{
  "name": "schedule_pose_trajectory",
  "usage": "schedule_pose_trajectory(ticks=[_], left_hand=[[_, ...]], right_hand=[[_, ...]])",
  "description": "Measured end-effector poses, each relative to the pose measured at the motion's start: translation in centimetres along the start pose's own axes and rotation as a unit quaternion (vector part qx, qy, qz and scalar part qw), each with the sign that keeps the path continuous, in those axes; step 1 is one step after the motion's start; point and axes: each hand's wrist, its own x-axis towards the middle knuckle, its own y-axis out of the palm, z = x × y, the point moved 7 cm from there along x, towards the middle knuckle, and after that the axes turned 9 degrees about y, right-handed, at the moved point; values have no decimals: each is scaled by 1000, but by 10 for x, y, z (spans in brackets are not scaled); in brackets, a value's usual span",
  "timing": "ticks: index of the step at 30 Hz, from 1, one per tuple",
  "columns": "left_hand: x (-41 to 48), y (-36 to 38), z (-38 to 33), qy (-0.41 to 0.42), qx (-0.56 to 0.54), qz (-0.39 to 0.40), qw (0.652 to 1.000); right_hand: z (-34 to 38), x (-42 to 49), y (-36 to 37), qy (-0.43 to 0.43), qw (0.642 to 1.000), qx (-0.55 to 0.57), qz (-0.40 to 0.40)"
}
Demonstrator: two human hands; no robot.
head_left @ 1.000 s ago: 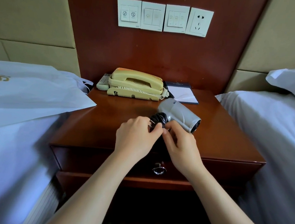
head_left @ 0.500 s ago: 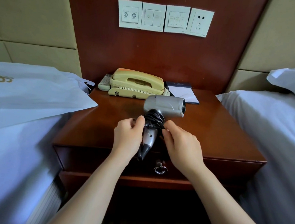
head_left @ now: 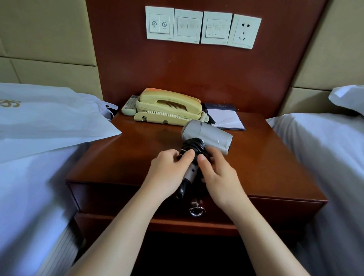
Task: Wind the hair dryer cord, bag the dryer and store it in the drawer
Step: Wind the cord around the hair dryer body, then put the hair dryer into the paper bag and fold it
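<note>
A silver hair dryer (head_left: 209,135) is held over the wooden nightstand (head_left: 261,166), barrel pointing right and handle toward me. Black cord (head_left: 194,146) is wound in coils around the top of the handle. My left hand (head_left: 167,169) grips the handle from the left, thumb on the coils. My right hand (head_left: 217,175) holds the coiled cord from the right, fingers curled round it. The drawer (head_left: 128,201) below is closed, its metal ring pull (head_left: 196,211) visible. A white bag (head_left: 36,122) with gold print lies on the left bed.
A beige telephone (head_left: 168,108), a remote (head_left: 129,107) and a notepad (head_left: 225,118) sit at the back of the nightstand. Wall switches and a socket (head_left: 245,31) hang above. White beds flank both sides, with a pillow (head_left: 362,99) at right.
The dryer has turned in my hands, its barrel swinging from level to tilted down to the right. Both hands stay on the coiled cord at the handle.
</note>
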Motion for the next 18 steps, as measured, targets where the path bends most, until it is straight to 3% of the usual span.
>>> schedule_pose_trajectory(ticks=[8,15,18], left_hand=[[6,44,-16,34,-62,35,997],[16,83,-21,-21,-192,89,977],[17,83,-27,-17,-164,104,981]], right_hand=[[-17,21,-27,45,995,38,-75],[-32,23,-57,29,994,0,-102],[-28,23,-64,23,995,-29,-95]])
